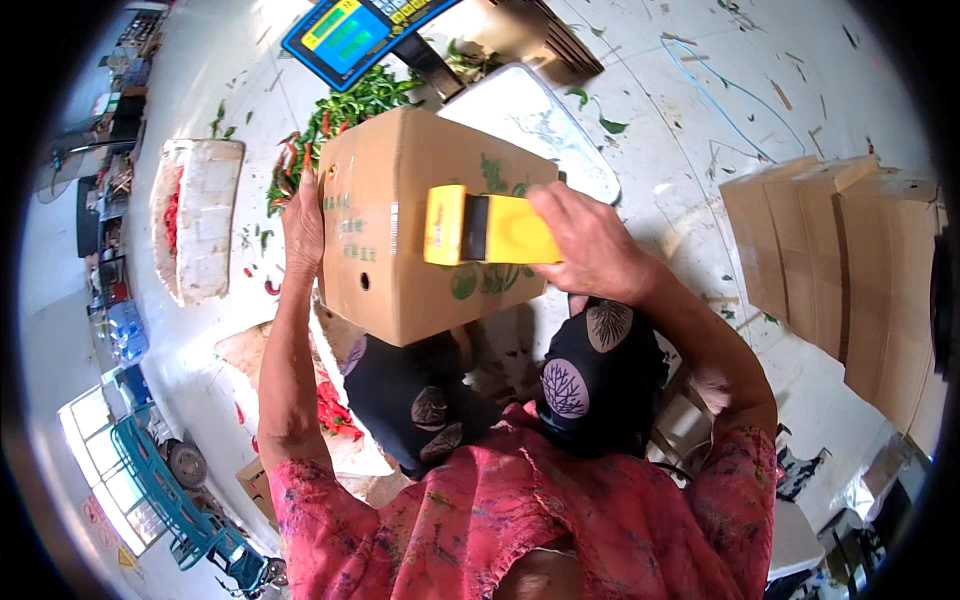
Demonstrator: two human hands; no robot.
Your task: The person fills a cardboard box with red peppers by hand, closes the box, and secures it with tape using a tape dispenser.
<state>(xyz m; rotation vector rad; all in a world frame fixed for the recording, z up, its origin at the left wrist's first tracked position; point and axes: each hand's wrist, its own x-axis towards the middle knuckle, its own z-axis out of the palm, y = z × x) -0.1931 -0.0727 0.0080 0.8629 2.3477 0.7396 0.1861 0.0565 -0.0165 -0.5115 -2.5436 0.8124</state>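
A brown cardboard box (450,160) with green printing stands tilted before my knees. My left hand (304,225) holds it at its left side, with the fingers pointing up along the edge; part of the grip is hidden. In my right hand (598,240) is a yellow tape dispenser (520,228) with a dark band across it. The fingers are wrapped round its right end. The dispenser lies over the box's right-hand face; I cannot tell whether it touches. A small dark round hole (365,282) shows in the left face of the box.
Beyond the box are a scale with a blue display (350,38), its metal platform (535,115) and a heap of green chillies (370,98). White foam boxes (212,215) with red chillies lie left. Folded cartons (800,250) stand right. Leaves litter the floor.
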